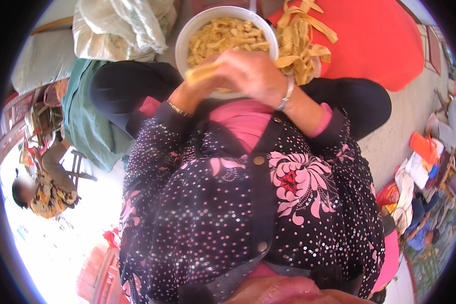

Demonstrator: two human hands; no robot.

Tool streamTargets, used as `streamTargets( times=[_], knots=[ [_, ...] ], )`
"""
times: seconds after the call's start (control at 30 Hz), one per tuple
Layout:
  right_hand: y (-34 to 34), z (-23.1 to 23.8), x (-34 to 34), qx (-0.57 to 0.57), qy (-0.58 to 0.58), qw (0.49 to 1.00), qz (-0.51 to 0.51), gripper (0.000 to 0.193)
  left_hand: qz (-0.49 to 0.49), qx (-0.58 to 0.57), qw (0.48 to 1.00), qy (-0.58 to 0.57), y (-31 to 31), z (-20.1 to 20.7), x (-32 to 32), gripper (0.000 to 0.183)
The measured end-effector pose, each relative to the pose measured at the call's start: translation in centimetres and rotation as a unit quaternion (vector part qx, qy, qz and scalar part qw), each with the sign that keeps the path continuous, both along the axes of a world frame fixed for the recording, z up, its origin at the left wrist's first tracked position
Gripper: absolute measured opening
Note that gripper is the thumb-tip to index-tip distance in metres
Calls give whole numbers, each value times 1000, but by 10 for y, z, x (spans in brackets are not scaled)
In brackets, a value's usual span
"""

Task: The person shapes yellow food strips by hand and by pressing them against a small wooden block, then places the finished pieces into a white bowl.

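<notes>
My left hand [197, 90] and my right hand [252, 71] meet over the near side of a white bowl [181, 38], both blurred by motion. A pale yellow strip [202, 73] sticks out to the left from the fingers of my left hand, which is closed on it. My right hand is curled against the left one; its fingertips and what they grip are hidden. Short tan pieces [228, 35], like cut dried vegetable, fill the bowl. Long tan strips [295, 48] of similar stuff lie in a heap just right of the bowl.
A red round surface [377, 40] lies beyond the strips at the right. At the upper left stands a whitish plastic sack [119, 28], near a green cloth [88, 114]. My bent legs flank the bowl. One person [50, 195] sits far left, another [423, 235] far right.
</notes>
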State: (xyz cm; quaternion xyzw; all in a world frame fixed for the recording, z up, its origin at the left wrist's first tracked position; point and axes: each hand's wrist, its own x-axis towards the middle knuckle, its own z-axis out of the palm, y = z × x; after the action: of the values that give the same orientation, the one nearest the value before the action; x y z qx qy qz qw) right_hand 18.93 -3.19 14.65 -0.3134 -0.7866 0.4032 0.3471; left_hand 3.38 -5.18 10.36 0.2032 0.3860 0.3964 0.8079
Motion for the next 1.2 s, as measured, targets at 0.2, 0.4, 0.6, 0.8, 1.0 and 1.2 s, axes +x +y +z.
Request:
streamTargets(
  times=[0.2,0.4,0.6,0.8,1.0,1.2],
  knots=[
    [-33,-19,-14,-157,110,978,89,20,-115,-156,981,11,30,7,24,46],
    [-36,-10,-6,-317,242,916,41,26,-113,-70,991,-27,34,7,0,30],
    [-16,-26,-5,-109,275,911,-288,25,-61,21,996,-69,29,26,-6,17],
    [-13,-16,-10,-295,251,888,-247,26,-78,145,985,45,22,57,-12,25],
    [-2,-47,-3,-255,169,935,-180,36,-42,443,755,482,12,54,0,6],
    [3,-50,22,-185,28,982,-7,40,-12,571,639,515,5,50,7,8]
  ],
)
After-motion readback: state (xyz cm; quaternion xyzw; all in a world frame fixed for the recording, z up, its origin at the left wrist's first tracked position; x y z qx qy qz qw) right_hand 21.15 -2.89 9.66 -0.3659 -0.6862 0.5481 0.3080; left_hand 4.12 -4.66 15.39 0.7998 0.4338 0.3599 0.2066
